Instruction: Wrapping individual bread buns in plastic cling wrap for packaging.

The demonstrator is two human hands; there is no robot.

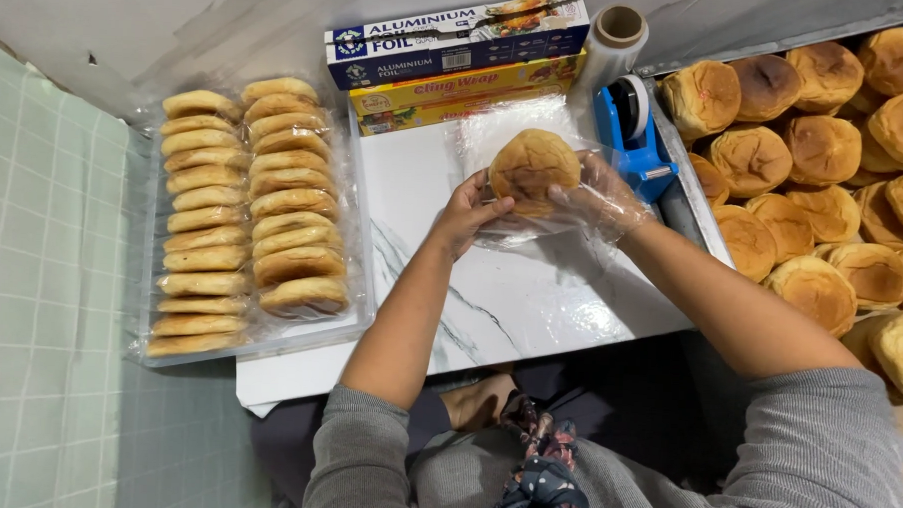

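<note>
A round golden bun (533, 167) is held above a white marble-patterned board (490, 295), with clear cling film (553, 222) draped around and under it. My left hand (465, 212) grips the bun's left edge. My right hand (599, 194) holds the right side through the film. Both arms wear grey sleeves.
A tray (138, 348) of wrapped buns in two rows lies at the left. A large tray of unwrapped buns (825, 147) fills the right. A foil box (454, 39), a yellow wrap box (457, 92), a film roll (614, 39) and a blue tape dispenser (631, 130) stand behind the board.
</note>
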